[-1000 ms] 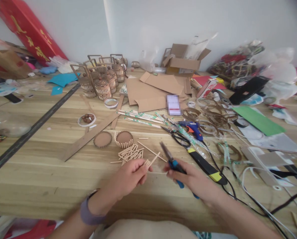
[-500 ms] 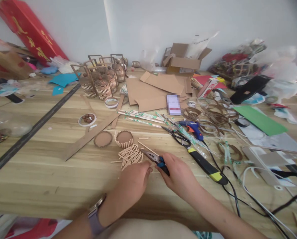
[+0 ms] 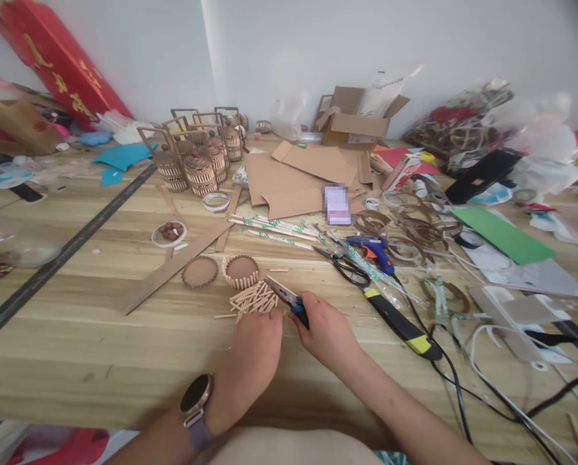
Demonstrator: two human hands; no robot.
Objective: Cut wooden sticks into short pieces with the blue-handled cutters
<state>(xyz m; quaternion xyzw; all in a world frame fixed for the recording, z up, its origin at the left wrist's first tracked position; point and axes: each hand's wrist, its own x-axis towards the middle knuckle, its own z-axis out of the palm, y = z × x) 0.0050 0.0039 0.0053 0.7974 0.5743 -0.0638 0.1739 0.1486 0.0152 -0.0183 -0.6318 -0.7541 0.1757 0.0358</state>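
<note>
While right hand [image 3: 323,328] clasps them, blue-handled pliers [image 3: 289,301], thin pale sticks [image 3: 254,299]

Left hand [image 3: 254,345]: palm down, knuckles up, fingers reaching to the near edge of the stick pile [image 3: 254,299]; fingertips probably touching it, though the hand hides them.
Left wrist: bent slightly, forearm running back toward the body (a watch on it).
Right hand [image 3: 323,329]: just right of the stick pile, fist closed round the pliers [image 3: 289,300].
Right forearm: bare, angled back to the lower right.
</note>
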